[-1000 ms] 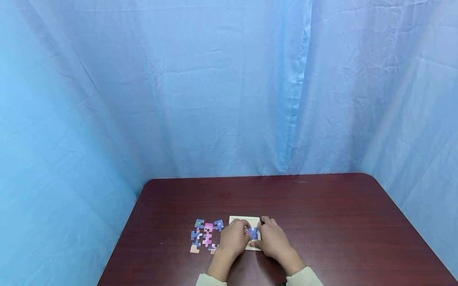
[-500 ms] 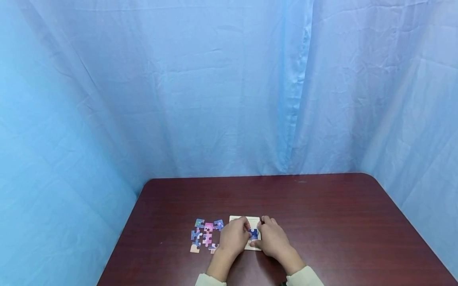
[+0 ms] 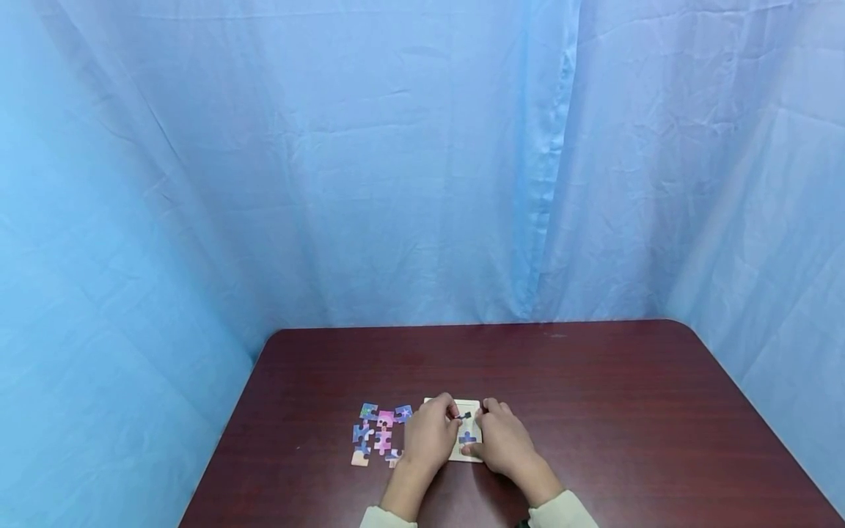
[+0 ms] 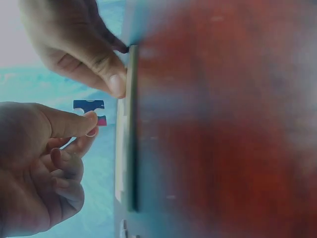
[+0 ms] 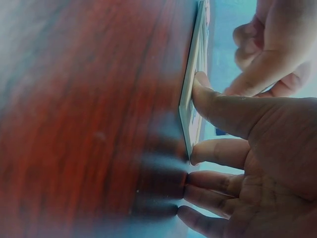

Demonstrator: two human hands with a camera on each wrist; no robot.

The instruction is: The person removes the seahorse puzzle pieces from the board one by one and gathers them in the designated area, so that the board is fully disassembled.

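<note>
A pale puzzle tray point(image 3: 472, 404) lies on the table between both hands. My left hand point(image 3: 425, 438) pinches a dark blue jigsaw piece point(image 4: 90, 105) between thumb and fingertips, raised above the tray; in the left wrist view the piece also shows a bit of pink. Another blue jigsaw piece point(image 3: 467, 438) shows in the tray, toward its near right part. My right hand point(image 3: 507, 444) holds the tray at its right side, the thumb on the near edge and the index finger farther up. The left hand hides the tray's left part.
Several loose jigsaw pieces point(image 3: 383, 440), pink, blue and cream, lie left of the left hand. They rest on a dark red-brown table point(image 3: 594, 396). Blue curtains point(image 3: 396, 183) hang behind the table and at both sides.
My left hand has shifted slightly away from me, and its jigsaw piece has moved the same way and tilted, uncovering the blue piece in the tray. The right hand stays put.
</note>
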